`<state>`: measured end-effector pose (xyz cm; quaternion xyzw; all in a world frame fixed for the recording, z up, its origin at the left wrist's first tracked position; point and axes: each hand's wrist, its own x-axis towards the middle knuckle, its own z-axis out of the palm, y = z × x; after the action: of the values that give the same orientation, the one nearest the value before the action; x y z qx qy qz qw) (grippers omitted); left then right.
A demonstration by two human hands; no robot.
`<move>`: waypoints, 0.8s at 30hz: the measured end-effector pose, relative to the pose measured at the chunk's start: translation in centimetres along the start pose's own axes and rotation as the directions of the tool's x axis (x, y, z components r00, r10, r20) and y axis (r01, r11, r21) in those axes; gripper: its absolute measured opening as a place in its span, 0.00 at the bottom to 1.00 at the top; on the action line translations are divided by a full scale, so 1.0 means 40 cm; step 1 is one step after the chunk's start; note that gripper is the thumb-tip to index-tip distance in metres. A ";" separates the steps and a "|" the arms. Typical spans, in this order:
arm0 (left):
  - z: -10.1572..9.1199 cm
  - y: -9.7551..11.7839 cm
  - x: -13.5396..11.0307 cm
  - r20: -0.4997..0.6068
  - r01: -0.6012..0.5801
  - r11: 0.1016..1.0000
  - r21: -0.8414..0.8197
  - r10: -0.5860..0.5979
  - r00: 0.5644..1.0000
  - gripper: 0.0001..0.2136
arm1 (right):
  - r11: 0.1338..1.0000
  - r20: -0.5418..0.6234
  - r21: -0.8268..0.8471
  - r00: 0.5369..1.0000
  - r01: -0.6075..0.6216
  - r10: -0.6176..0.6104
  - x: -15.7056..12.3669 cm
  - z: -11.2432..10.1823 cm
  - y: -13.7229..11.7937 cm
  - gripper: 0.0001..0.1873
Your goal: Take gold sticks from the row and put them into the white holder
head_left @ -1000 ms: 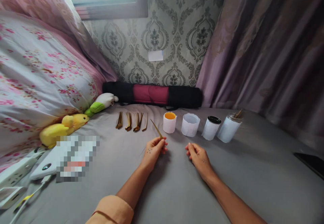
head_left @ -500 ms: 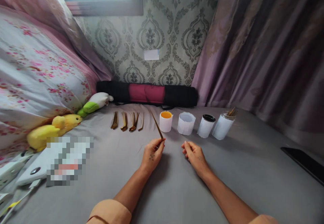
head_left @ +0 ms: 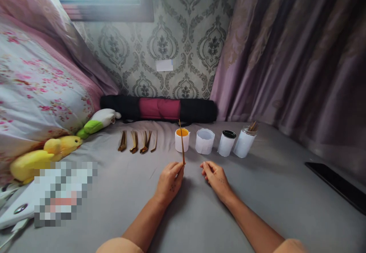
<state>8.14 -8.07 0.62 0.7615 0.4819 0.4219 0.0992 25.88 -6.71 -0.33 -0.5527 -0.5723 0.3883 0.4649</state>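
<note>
Between the thumb and fingers of my left hand (head_left: 170,182) is a thin brown stick (head_left: 182,146). It points up and away from me, tapers to a fine tip, and crosses in front of a white-wrapped tub with an orange inside (head_left: 185,145). My right hand (head_left: 215,178) is closed, thumb against curled fingers, and nothing shows in it. Beyond it stand a wider white-wrapped tub (head_left: 204,146) and a white-wrapped can with a dark inside (head_left: 224,146). A wrapped glass jar (head_left: 243,144) beside them holds several brown sticks (head_left: 253,126).
Left of the tubs lie three bundles of bent brown sticks (head_left: 134,143) and a single stick (head_left: 153,141). Plush toys (head_left: 42,153) and a white device (head_left: 15,209) lie at the left. A black phone (head_left: 334,184) is at the right. A black-and-red roll (head_left: 160,108) lies along the wall.
The view has shifted, so the scene sits further left. In my left hand the stick has swung from leaning left to nearly upright, now crossing the orange tub. My right hand stays closed.
</note>
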 end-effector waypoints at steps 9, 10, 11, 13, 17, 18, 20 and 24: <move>-0.005 0.005 -0.003 0.096 -0.124 0.970 0.208 0.106 0.990 0.12 | 0.997 -0.023 0.071 1.000 0.002 0.000 -0.009 -0.007 -0.029 0.20; -0.006 0.007 -0.003 0.110 -0.138 0.964 0.226 0.115 0.987 0.12 | 0.997 -0.027 0.074 1.000 0.011 -0.009 -0.009 -0.008 -0.032 0.19; -0.008 0.009 -0.003 0.125 -0.151 0.959 0.241 0.123 0.984 0.11 | 0.997 -0.031 0.076 0.999 0.020 -0.018 -0.009 -0.009 -0.034 0.19; -0.010 0.013 -0.003 0.148 -0.177 0.949 0.261 0.142 0.979 0.11 | 0.997 -0.034 0.077 0.999 0.032 -0.029 -0.009 -0.009 -0.038 0.19; -0.012 0.017 -0.003 0.184 -0.222 0.934 0.281 0.175 0.967 0.12 | 0.996 -0.026 0.089 0.999 0.033 -0.031 -0.011 -0.010 -0.041 0.19; -0.011 0.017 -0.003 0.187 -0.231 0.930 0.286 0.182 0.965 0.13 | 0.995 -0.023 0.095 0.999 0.033 -0.031 -0.011 -0.011 -0.041 0.19; -0.011 0.018 -0.004 0.192 -0.248 0.922 0.297 0.196 0.961 0.13 | 0.993 -0.021 0.109 0.999 0.037 -0.035 -0.012 -0.011 -0.042 0.20; -0.013 0.024 -0.004 0.215 -0.269 0.905 0.329 0.206 0.955 0.14 | 0.988 -0.022 0.147 0.999 0.041 -0.038 -0.013 -0.011 -0.042 0.19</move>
<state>8.35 -8.83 1.41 0.8541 0.4427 0.2683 -0.0498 25.84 -7.41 1.33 -0.5094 -0.5483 0.4149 0.5175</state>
